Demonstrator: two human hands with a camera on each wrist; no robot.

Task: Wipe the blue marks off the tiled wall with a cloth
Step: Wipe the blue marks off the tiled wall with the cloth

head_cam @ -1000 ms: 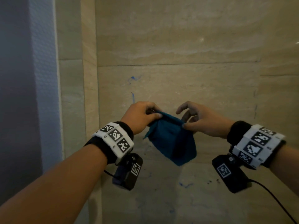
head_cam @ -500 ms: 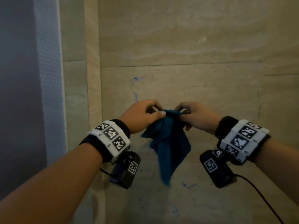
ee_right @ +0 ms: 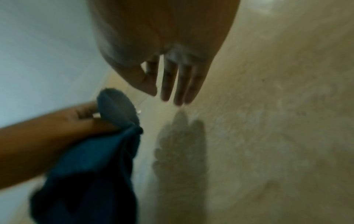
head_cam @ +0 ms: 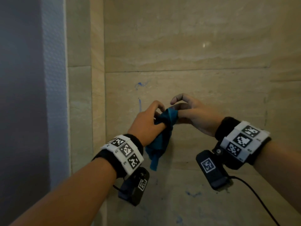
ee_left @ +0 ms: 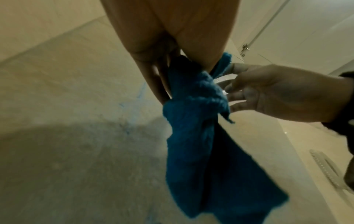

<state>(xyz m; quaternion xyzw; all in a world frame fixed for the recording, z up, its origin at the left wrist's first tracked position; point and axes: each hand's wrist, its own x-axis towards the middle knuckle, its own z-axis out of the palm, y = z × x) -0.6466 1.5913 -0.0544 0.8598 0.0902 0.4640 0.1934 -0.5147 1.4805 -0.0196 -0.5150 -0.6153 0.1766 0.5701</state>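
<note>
A dark blue cloth (head_cam: 160,141) hangs bunched from my left hand (head_cam: 146,123), whose fingers curl round its top. The left wrist view shows the cloth (ee_left: 201,136) trailing down below the left hand (ee_left: 172,37). My right hand (head_cam: 193,111) is beside the cloth's top with its fingers loose. In the right wrist view the right hand's fingers (ee_right: 172,84) are straight and apart from the cloth (ee_right: 91,166). Blue marks (head_cam: 138,84) and a thin blue streak (head_cam: 139,105) show on the beige tiled wall (head_cam: 195,46) just left of the hands. More blue smudges (head_cam: 193,193) lie lower down.
A grey textured wall (head_cam: 53,79) stands at the left, meeting a narrow tiled corner strip (head_cam: 96,95). A black cable (head_cam: 254,193) hangs from the right wrist camera. The left wrist view shows a metal hinge (ee_left: 244,48) and a perforated metal strip (ee_left: 323,166).
The cloth, first held spread between both hands, is now gathered into the left hand. The right hand has let go and its fingers have straightened. Both hands have risen slightly.
</note>
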